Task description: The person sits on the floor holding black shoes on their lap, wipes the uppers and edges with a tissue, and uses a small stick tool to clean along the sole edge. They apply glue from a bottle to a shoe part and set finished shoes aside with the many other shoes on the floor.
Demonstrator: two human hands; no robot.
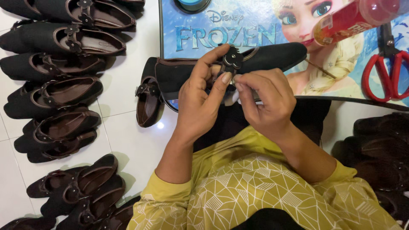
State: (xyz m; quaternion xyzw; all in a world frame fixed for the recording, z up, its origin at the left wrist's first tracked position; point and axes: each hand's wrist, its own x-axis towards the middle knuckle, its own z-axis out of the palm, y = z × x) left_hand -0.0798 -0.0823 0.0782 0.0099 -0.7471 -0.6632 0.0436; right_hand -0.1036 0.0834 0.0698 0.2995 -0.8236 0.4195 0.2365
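Observation:
I hold a black flat shoe (272, 57) with a brown trim sideways over the edge of a low picture-printed table (255, 25). My left hand (200, 102) grips its middle, thumb and fingers pressing a black flower-shaped ornament (233, 58) on the strap. My right hand (268, 102) pinches at the strap just under the ornament, fingertips touching those of the left. A second shoe of the same kind (148, 102) lies on the floor left of my hands.
Rows of matching black and brown shoes (64, 85) cover the white tiled floor on the left. More dark shoes (379, 145) pile at the right. Red-handled scissors (387, 72) and a red plastic bottle (353, 19) lie on the table.

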